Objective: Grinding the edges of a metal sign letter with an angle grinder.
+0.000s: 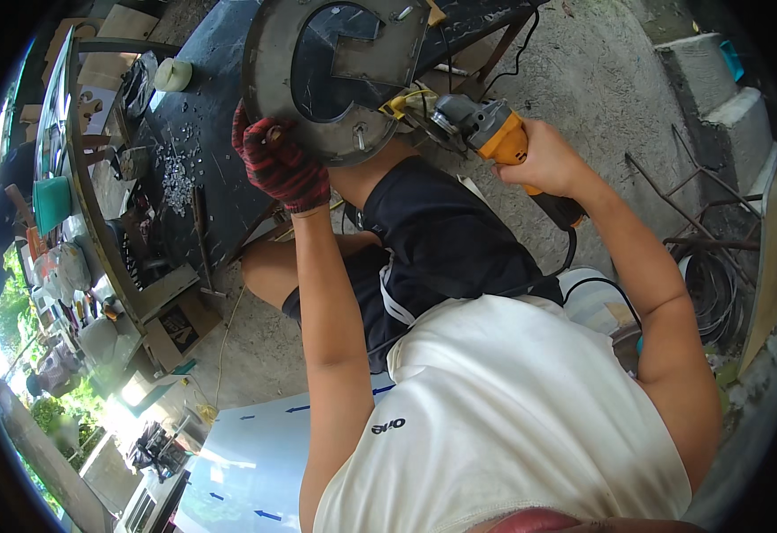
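In a red-and-black striped glove, my left hand [283, 167] is closed around the lower left edge of a grey metal piece [269, 62]. This piece is a broad curved band with a squared inner arm, and small metal studs stand up from its face. It is held over the front of the dark table, above my knees. My bare right hand [544, 160] grips the body of a yellow and black angle grinder [502, 142]. The grinder's head is just right of the piece's lower right edge; whether its disc touches the metal I cannot tell.
Small metal offcuts [178, 182] lie scattered on the dark table [219, 98], near a pale round container [173, 75]. The grinder's black cord [571, 249] runs by my waist. Metal rods [704, 178] and coiled wire [713, 293] are at the right. A cluttered shelf [95, 222] stands left.
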A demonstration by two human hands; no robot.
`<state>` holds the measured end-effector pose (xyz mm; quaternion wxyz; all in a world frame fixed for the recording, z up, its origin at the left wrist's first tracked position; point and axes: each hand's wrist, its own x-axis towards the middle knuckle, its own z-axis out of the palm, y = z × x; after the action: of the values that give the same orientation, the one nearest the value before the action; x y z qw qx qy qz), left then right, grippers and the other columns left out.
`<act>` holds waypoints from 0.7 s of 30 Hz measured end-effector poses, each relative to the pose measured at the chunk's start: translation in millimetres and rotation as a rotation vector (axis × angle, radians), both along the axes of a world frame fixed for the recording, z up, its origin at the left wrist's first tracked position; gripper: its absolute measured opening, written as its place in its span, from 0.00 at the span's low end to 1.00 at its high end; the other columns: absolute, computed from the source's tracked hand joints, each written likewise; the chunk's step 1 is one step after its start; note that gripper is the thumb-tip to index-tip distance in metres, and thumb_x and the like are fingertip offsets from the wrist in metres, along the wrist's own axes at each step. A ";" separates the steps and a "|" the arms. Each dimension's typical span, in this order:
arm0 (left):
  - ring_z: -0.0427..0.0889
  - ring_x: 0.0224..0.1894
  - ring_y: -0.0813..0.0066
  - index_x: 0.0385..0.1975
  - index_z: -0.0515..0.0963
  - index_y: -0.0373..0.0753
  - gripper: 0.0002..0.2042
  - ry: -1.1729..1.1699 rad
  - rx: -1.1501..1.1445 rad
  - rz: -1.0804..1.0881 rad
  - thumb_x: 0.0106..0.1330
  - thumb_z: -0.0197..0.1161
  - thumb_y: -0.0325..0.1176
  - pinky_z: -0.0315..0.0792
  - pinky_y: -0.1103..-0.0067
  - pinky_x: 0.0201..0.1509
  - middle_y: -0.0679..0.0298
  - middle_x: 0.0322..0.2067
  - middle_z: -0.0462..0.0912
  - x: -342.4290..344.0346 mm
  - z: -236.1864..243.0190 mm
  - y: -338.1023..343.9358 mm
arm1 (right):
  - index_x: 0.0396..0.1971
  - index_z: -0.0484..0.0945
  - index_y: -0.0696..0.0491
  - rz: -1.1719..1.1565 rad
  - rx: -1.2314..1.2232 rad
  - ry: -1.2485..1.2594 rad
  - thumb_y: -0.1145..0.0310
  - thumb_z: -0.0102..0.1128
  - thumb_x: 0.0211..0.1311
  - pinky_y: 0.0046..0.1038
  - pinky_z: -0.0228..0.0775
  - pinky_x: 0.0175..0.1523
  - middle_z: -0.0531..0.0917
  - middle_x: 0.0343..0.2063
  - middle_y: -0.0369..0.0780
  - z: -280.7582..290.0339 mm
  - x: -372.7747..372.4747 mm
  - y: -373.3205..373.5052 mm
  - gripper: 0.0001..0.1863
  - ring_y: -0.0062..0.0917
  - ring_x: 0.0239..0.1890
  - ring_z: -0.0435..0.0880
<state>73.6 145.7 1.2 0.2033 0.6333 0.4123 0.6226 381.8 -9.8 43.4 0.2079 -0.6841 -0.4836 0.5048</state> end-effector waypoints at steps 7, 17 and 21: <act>0.83 0.40 0.71 0.39 0.76 0.35 0.06 -0.122 -0.054 -0.070 0.74 0.52 0.25 0.80 0.79 0.42 0.51 0.59 0.73 6.5 -8.8 1.0 | 0.42 0.80 0.63 0.019 0.044 -0.031 0.61 0.74 0.40 0.33 0.77 0.45 0.86 0.33 0.47 -2.8 -1.4 3.7 0.28 0.34 0.35 0.86; 0.79 0.44 0.76 0.39 0.77 0.34 0.05 -0.304 -0.167 -0.123 0.73 0.52 0.23 0.78 0.78 0.47 0.57 0.58 0.73 6.2 -13.1 2.8 | 0.41 0.80 0.63 0.017 0.015 -0.054 0.61 0.74 0.40 0.33 0.77 0.45 0.87 0.34 0.48 4.2 -4.4 5.9 0.28 0.37 0.36 0.87; 0.78 0.44 0.77 0.40 0.77 0.34 0.06 -0.512 -0.293 -0.223 0.74 0.52 0.24 0.77 0.79 0.47 0.58 0.54 0.76 3.3 -17.3 5.1 | 0.42 0.79 0.61 0.051 0.050 -0.092 0.62 0.75 0.41 0.31 0.75 0.44 0.85 0.31 0.45 -5.1 -1.3 6.1 0.27 0.30 0.33 0.84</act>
<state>76.9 150.8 -16.1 0.4567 0.4613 0.3611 0.6695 380.5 -3.7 38.3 0.1894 -0.6887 -0.5224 0.4657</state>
